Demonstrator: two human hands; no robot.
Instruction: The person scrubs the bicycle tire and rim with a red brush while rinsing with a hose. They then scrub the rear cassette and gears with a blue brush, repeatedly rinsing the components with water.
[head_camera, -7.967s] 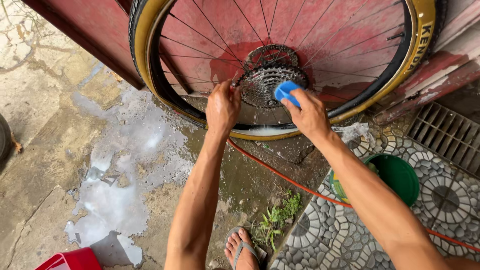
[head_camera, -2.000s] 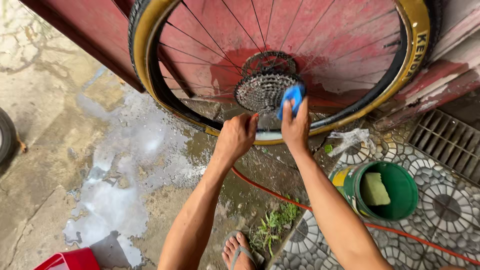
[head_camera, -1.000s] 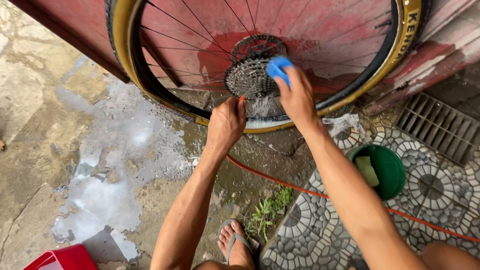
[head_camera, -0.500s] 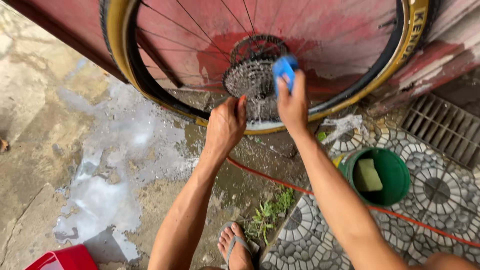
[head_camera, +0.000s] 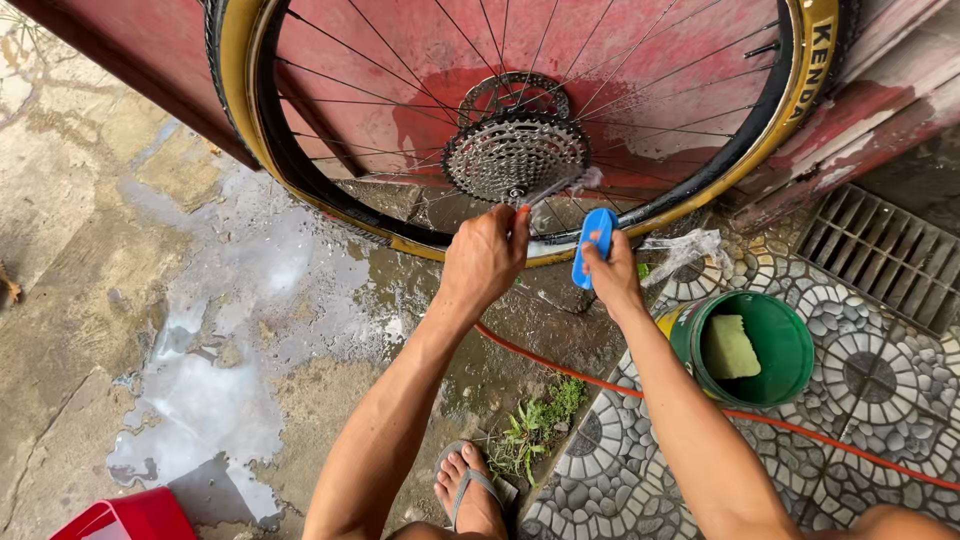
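Observation:
A bicycle wheel with a tan-walled tyre stands upright against a red wall, its wet sprocket cluster facing me. My left hand is closed just below the sprockets, at the rim's lowest part. A thin pale brush with a foamy tip sticks out of it toward the sprockets. My right hand grips a blue brush upright beside the rim, a little right of my left hand and clear of the sprockets.
A green bucket holding a yellow-green sponge sits on patterned tiles at the right. An orange hose crosses the ground. Drain grate far right, foamy puddle left, red tub bottom left, my sandalled foot below.
My right hand has drawn the blue brush down off the sprockets to the rim. My left hand has shifted right and now shows a thin brush.

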